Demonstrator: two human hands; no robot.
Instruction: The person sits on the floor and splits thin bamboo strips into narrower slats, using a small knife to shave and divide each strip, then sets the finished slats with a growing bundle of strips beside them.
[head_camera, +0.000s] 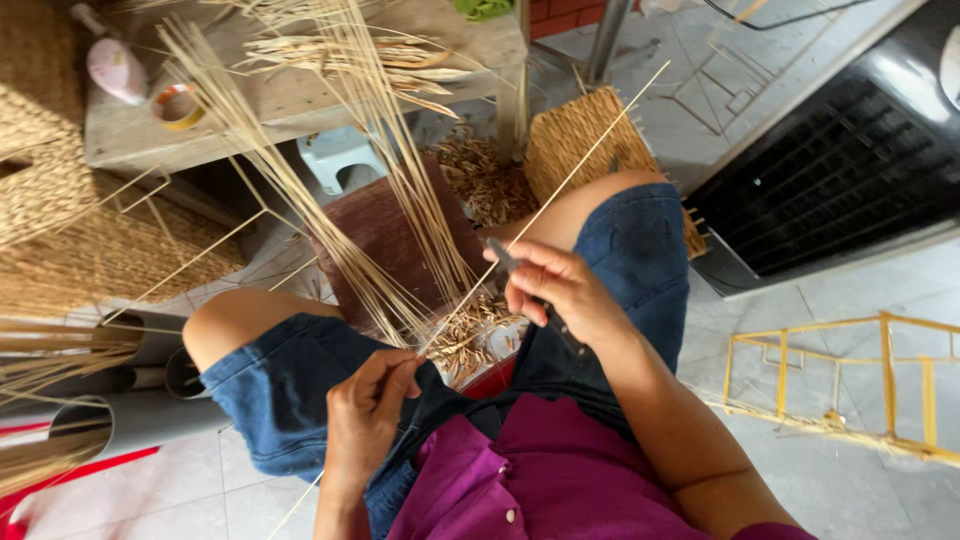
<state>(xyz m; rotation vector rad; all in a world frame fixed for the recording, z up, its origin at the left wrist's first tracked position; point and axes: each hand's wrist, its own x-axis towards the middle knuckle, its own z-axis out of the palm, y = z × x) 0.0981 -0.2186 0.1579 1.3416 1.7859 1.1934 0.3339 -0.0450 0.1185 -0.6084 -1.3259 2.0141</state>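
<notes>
Head view: seated, working over my lap
Left hand (368, 415): pinched shut on the low end of a thin reed strip (560, 185) — light, springy, likely snaps if kinked
Reed bundle (330, 160): fans upward between my knees
Right hand (560, 290): clenched round a dark-handled knife (505, 258), blade against the strip
Hold: I'd grip low, near the blade

Two hands are counted, left (365, 415) and right (555, 285). Beside the table (300, 100), two grey pipes (140, 420), one tape roll (178, 105) and one yellow frame (850, 385) are counted.
</notes>
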